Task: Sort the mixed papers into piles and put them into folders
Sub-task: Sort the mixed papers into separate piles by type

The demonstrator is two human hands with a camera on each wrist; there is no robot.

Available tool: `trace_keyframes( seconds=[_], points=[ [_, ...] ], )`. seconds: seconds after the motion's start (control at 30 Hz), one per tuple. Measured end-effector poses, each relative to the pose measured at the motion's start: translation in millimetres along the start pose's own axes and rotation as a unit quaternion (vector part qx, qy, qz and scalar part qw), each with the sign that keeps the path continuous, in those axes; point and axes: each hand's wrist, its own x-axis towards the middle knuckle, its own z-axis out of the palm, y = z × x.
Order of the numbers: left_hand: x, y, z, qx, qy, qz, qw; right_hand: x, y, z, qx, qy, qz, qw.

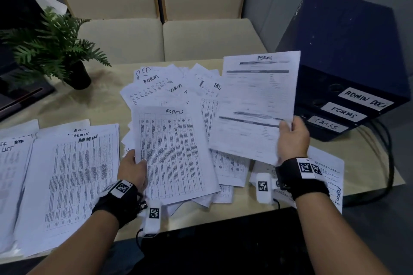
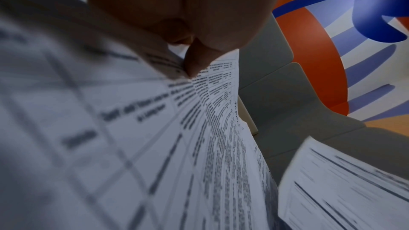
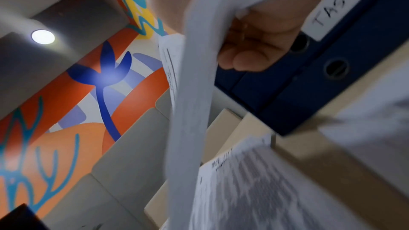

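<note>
The left hand (image 1: 131, 169) is gripping a gridded sheet (image 1: 172, 152), the right hand (image 1: 292, 138) a form (image 1: 257, 105), over the paper-strewn table (image 1: 107, 100); cream chairs (image 1: 201, 35) are standing behind.

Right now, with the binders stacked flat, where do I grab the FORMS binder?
Probably hook the spine's finger hole on the FORMS binder from the front: spines face you, and it lies flat between the ADMIN DOCS binder and the TASKS binder.

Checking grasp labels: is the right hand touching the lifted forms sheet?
Touching. Head view: right hand pinches the lifted sheet at its lower right corner; right wrist view: fingers curl behind it.
</note>
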Motion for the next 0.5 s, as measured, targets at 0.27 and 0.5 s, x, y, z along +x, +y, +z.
trace_keyframes(
  seconds=[0.27, 0.5],
  points=[
    [3, 0, 9, -0.051, -0.034, -0.044, 0.997, -57, 34, 61, -0.092, -0.282, 0.059, 0.953],
    [-6, 4, 14, 0.092, -0.054, 0.012, 0.994, -64, 35, 79, -0.133, -0.238, 0.089, 0.958]
  ],
)
